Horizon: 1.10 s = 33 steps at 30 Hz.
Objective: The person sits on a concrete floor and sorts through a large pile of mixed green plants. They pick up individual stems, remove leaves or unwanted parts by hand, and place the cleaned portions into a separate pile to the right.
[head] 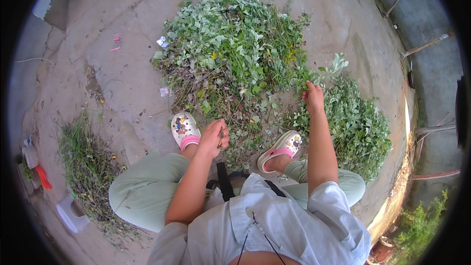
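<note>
A large heap of cut leafy plants [235, 40] lies on the concrete floor ahead of my feet. My right hand [314, 95] pinches a leafy green sprig [333, 67] between the heap and a second pile of greens [357, 129] at the right. My left hand [218, 136] is closed around some small brownish plant bits, above the near edge of the heap and beside the left clog [184, 127]. What exactly it holds is partly hidden by the fingers. Loose leaves [239, 147] are strewn between the two clogs.
A third pile of grass and withered stems [88, 176] lies at the left, beside a pale plastic stool [71, 213]. Wrappers [116, 42] lie on the floor at the upper left. Poles [427, 45] lean by the wall at the right. The right clog [281, 150] stands near the right pile.
</note>
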Tool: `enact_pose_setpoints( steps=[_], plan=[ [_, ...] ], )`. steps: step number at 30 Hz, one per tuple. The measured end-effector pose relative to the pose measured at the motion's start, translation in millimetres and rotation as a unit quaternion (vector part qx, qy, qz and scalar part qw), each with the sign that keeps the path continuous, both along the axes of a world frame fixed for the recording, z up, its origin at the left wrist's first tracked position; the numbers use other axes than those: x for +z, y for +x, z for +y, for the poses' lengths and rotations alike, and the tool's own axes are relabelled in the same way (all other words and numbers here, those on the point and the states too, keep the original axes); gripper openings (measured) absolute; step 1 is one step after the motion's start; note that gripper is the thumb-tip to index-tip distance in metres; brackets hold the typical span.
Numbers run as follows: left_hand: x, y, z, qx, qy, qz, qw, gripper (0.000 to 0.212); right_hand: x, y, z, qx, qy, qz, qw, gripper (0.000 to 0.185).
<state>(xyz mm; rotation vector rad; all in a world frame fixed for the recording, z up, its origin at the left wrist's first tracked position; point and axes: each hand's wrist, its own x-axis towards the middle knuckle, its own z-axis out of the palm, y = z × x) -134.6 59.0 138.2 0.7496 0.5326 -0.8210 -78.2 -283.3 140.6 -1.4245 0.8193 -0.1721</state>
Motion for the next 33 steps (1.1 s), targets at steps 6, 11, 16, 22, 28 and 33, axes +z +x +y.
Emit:
enact_pose_setpoints(
  steps=[6,11,16,22,28,33],
  plan=[
    [-18.9,14.1,6.9,0.076,0.063,0.055,0.994,0.030,-109.1,13.0,80.0,0.219,-0.099,0.076,0.968,0.019],
    [-22.8,10.3,-0.8,-0.037,0.193,-0.012,0.981,0.031,-143.2,54.2,123.4,0.301,-0.273,0.203,0.891,0.040],
    [-19.8,12.5,-5.5,-0.021,0.182,-0.045,0.982,0.027,-121.2,56.7,133.3,0.295,-0.083,0.124,0.944,0.032],
    [-17.1,10.8,-18.1,-0.013,0.368,-0.334,0.868,0.026,7.2,24.0,168.4,0.239,0.119,0.047,0.962,0.017],
    [12.5,4.0,-21.7,-0.019,0.282,-0.301,0.911,0.023,24.3,-19.0,182.8,0.246,0.170,0.041,0.953,0.016],
    [21.8,-0.1,-15.3,-0.113,0.240,-0.377,0.887,0.020,56.1,-23.4,159.9,0.265,0.163,0.005,0.950,0.023]
  ],
)
